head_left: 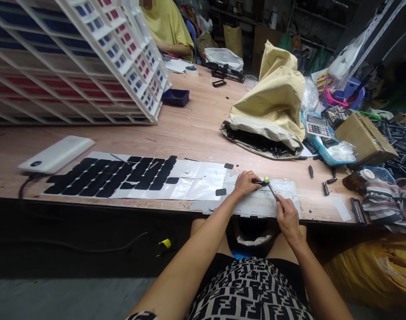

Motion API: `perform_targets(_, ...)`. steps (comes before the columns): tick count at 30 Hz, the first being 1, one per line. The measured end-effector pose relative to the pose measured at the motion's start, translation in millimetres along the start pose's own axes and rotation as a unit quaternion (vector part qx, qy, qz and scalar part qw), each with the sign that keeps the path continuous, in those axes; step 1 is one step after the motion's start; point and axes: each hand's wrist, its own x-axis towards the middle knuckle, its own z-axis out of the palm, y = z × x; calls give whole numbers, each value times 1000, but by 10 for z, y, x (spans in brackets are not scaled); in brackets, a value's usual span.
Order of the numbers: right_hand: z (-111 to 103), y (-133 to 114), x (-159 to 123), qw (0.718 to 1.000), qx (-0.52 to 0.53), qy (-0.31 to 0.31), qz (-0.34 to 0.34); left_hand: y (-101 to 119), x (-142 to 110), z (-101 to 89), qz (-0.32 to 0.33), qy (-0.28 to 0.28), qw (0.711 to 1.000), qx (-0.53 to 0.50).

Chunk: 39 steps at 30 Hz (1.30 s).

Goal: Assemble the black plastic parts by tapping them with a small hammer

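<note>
My left hand (246, 183) is closed on a small black part (257, 182), pinching it low over a worn pale board (248, 205) at the table's front edge. In my right hand (288, 217) is the metal handle of a small hammer (272, 191). Its yellow-green head meets the end of the black part; whether they touch, I cannot tell. Left of the board lies a white sheet (196, 182) with rows of flat black rounded pieces (101, 175). Two loose black pieces (220, 192) lie near my left hand.
A cream sack (276, 93) of black parts lies open beyond my hands. White plastic baskets (129, 84) stand at the left, behind a white device (58, 153). A calculator (318, 126), cardboard box (366, 138) and striped cloth (383, 200) crowd the right. Another person (169, 26) sits opposite.
</note>
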Motion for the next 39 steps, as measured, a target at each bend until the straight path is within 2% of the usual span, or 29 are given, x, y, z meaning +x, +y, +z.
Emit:
perform_targets(3, -45, 153, 42, 1000, -15, 19, 10, -10, 4, 3, 2, -2, 1000, -3)
perform_targets(6, -130, 380, 171, 994, -83, 47, 47, -8, 1, -2, 1, 1, 1000, -3)
perform_targets(9, -195, 614, 345, 975, -187, 79, 87, 1, -13, -11, -1, 0, 1000, 1)
perform_targets(14, -150, 839, 522, 943, -305, 116, 69, -6, -23, -6, 8, -2, 1000, 13)
perform_targets(18, -77, 878, 517, 933, -331, 121, 72, -2, -19, -36, 23, -18, 999, 15)
perform_targets(21, -70, 865, 501, 932, -335, 114, 73, 38, -123, -125, 40, -55, 998, 13)
perform_targets(24, -86, 836, 501, 932, -339, 108, 74, 87, -420, -216, 82, -108, 991, -11)
perform_targets(27, -93, 816, 507, 930, -343, 105, 78, 122, -828, -216, 152, -148, 977, -24)
perform_targets(31, -84, 824, 507, 931, -342, 106, 78, 148, -1197, -82, 204, -134, 968, 58)
perform_targets(35, -75, 842, 500, 928, -348, 110, 77, 153, -1270, -3, 218, -114, 964, 104)
perform_targets(39, -69, 836, 498, 924, -359, 108, 76, 176, -1153, -53, 214, -130, 967, 50)
